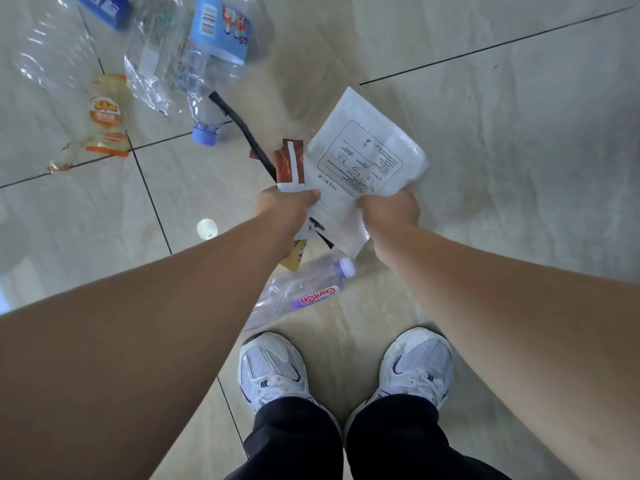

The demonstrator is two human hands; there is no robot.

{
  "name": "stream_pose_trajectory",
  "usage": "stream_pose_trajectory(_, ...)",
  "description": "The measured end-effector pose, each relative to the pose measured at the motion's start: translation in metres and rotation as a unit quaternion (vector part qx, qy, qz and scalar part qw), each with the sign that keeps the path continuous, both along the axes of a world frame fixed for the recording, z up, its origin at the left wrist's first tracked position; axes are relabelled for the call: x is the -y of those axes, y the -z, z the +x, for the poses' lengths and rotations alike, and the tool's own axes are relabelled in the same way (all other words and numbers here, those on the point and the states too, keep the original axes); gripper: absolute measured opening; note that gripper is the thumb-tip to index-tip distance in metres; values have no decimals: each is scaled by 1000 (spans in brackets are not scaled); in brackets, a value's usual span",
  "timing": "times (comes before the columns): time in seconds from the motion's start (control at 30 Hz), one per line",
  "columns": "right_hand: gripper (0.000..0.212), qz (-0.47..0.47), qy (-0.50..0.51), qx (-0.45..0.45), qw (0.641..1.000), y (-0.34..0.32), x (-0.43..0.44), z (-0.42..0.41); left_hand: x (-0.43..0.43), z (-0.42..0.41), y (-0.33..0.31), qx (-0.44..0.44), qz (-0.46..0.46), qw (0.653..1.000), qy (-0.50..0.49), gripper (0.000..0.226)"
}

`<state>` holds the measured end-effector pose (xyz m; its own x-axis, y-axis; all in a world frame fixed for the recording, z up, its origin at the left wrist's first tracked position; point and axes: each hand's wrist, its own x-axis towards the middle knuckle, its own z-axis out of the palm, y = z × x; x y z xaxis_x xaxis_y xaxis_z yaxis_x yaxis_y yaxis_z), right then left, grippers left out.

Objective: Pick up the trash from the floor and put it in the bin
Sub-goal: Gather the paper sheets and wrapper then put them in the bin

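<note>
Both hands hold trash above the tiled floor. My left hand [289, 204] grips a bundle: a red-brown wrapper [290, 162], a black strap [242, 128] and the left edge of a white plastic pouch [363, 154]. My right hand [391, 207] is closed on the pouch's right lower corner. Below the hands a crushed clear bottle with a purple label [304, 292] lies on the floor. A large clear bottle with a blue label and blue cap [211, 64] lies at the upper left. No bin is in view.
An orange snack wrapper [105, 117], clear plastic film [149, 64] and a blue packet [104, 6] lie at the upper left. A white cap [206, 229] sits on the tile left of my forearm. My two white shoes [273, 370] stand just behind the crushed bottle.
</note>
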<state>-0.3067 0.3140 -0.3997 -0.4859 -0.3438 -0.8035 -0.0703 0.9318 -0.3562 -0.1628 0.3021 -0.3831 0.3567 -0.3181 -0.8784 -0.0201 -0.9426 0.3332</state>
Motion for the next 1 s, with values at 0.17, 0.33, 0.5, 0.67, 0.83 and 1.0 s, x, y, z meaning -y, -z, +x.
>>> stream_pose_trajectory(0.17,20,-41,69,75,994,-10,-11,-13,-7,-6,-8,14,-39,999,33,22)
stream_pose_trajectory(0.33,29,-44,78,121,989,-10,-11,-19,-6,-21,-9,-24,-34,999,-7,37)
stream_pose_trajectory(0.5,30,-38,81,152,984,-5,-6,-15,1,-26,-3,-13,-59,998,12,48)
stream_pose_trajectory(0.67,31,-62,87,183,977,-27,-9,-22,0,-17,-24,-18,-79,997,9,35)
stream_pose_trajectory(0.83,29,-52,132,268,953,-90,-16,-25,-9,-9,-79,-63,-86,994,-1,29)
stream_pose_trajectory(1.0,20,-57,151,350,923,-178,-32,-37,-25,-7,-156,-106,-86,991,1,38)
